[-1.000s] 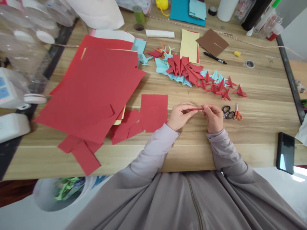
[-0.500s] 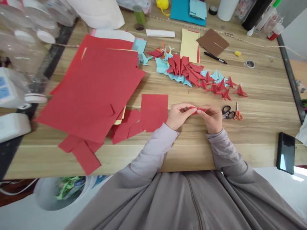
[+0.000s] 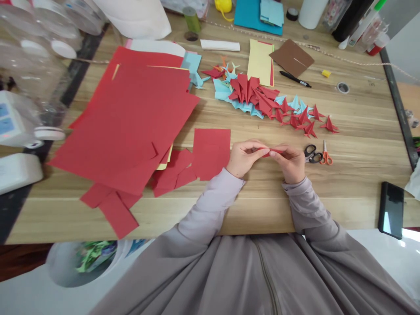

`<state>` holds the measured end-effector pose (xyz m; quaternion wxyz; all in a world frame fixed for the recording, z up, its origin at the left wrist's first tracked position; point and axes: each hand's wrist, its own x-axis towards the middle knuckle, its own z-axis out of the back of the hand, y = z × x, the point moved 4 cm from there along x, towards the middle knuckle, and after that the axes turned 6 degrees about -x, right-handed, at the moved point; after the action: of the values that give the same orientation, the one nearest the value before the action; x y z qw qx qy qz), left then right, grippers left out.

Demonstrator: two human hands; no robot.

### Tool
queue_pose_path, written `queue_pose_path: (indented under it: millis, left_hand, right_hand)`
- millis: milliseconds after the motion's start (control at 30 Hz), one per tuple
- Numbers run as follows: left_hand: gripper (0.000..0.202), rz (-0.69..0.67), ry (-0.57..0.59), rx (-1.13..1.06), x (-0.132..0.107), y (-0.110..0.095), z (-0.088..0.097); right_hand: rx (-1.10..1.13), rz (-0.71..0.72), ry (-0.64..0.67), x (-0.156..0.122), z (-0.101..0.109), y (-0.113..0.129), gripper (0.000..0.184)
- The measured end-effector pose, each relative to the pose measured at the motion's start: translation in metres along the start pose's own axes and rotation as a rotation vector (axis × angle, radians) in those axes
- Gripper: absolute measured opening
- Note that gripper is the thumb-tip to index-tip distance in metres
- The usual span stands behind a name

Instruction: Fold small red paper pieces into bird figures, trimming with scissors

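My left hand and my right hand meet just above the wooden table, both pinching a small folded red paper piece between fingertips. The piece is narrow and mostly hidden by my fingers. A red paper square lies flat just left of my left hand. Two pairs of scissors, one black-handled and one orange-handled, lie right of my right hand. Beyond my hands sits a row of folded red and light blue paper figures.
Large red sheets cover the table's left, with red offcuts near the front edge. A black phone lies at the right front. A yellow sheet, brown paper, pen and tape roll lie farther back.
The red piece was held stretched out thin between my hands a second ago; now my fingers have closed in over it and the hands sit slightly nearer together.
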<state>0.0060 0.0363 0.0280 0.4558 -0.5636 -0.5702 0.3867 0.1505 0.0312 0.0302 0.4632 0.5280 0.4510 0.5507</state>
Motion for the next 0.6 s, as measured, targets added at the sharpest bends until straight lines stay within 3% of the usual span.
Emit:
queue_pose_path:
  millis: [433,600]
  left_hand:
    - [0.012,-0.003,0.110,-0.114,0.000,0.001,-0.003]
    - [0.013,0.081,0.114,-0.210,-0.001,0.008,-0.003]
  right_hand:
    - [-0.023,0.053,0.005,-0.002,0.000,0.006,0.012]
    - [0.067,-0.056,0.055,-0.002,0.002,-0.005,0.015]
